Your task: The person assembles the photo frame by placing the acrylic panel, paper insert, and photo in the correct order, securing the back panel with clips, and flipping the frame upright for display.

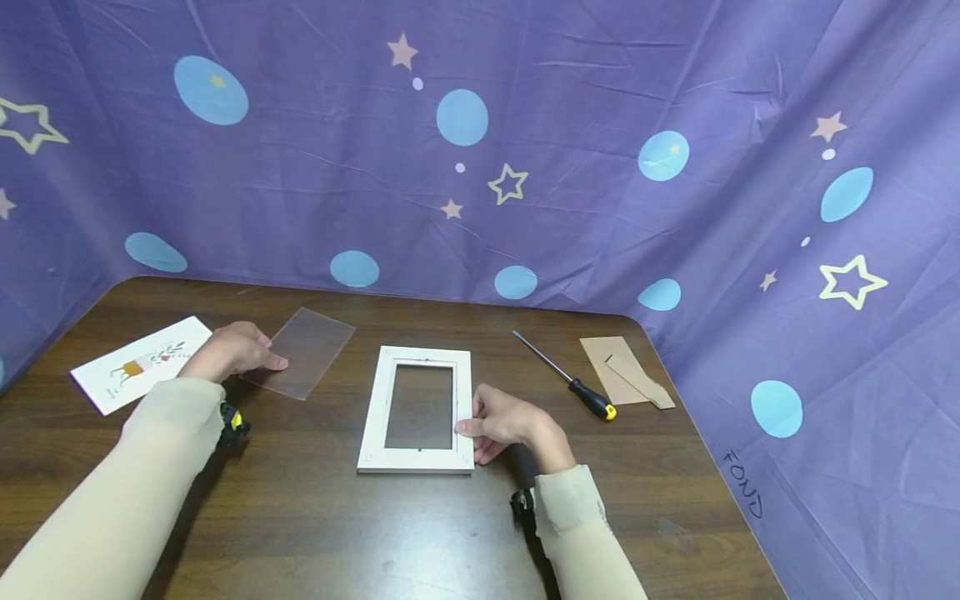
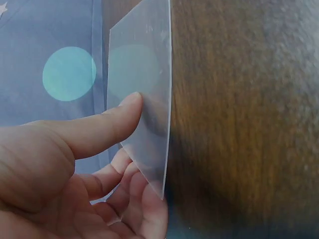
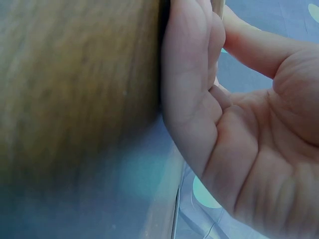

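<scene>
A clear, thin rectangular sheet (image 1: 311, 350) is pinched at its near-left edge by my left hand (image 1: 234, 350). In the left wrist view the thumb lies on one face of the sheet (image 2: 144, 74) and the fingers curl behind it. My right hand (image 1: 510, 425) grips the right side of a white picture frame (image 1: 372, 408), thumb on top and fingers by its outer edge. The frame lies on the table with its opening showing the wood. The right wrist view shows curled fingers (image 3: 187, 74) close against the table; the frame is mostly hidden there.
A white card with a printed animal and plants (image 1: 120, 375) lies left of my left hand. A screwdriver with a black and yellow handle (image 1: 592, 400) and a brown cardboard piece (image 1: 618, 379) lie to the right on the wooden table (image 1: 315, 517). A purple curtain (image 1: 570, 92) stands behind.
</scene>
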A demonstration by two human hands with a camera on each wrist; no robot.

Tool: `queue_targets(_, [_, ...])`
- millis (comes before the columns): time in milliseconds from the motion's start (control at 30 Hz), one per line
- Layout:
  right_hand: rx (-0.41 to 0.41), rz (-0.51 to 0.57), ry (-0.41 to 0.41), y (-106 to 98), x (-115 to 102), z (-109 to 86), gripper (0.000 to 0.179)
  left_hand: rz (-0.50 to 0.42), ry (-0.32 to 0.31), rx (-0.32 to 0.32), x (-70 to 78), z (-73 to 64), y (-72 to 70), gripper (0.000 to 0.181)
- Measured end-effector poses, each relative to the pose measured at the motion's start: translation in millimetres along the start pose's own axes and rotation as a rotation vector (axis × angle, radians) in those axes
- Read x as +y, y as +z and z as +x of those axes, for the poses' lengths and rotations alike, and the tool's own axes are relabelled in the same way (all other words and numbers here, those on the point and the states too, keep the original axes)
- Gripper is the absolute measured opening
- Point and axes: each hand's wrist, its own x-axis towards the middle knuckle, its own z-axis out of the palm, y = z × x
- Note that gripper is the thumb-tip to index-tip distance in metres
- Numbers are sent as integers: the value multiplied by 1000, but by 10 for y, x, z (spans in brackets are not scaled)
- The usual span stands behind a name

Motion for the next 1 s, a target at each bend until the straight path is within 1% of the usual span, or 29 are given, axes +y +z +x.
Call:
queue_targets(100, [2, -2, -3, 7, -1, 4, 29, -28, 15, 18, -19, -20, -5, 55])
queue_targets(200, [5, -7, -4, 13, -1, 5, 30, -102, 31, 19, -29, -33, -5, 42])
queue_targets(333, [9, -8, -1, 13, 7, 3, 30, -259, 60, -15, -31, -41, -13, 32])
queue_targets(433, [12, -8, 2, 9, 8, 2, 30, -335, 86, -52, -34, -53, -31, 30])
queue_targets(567, [12, -10, 3, 4, 4, 0, 30, -372, 116, -83, -23, -82, -54, 32])
queue_targets(733, [11, -2, 2, 6, 0, -9, 30, -415, 139, -99, 34, -128, -67, 35])
queue_targets(900, [8, 1, 0, 9, -9, -16, 30, -449, 169, -90, 110, -191, -80, 37])
queue_targets(1000, [6, -2, 0, 7, -12, -18, 30, -442, 191, -68, 183, -242, -99, 38])
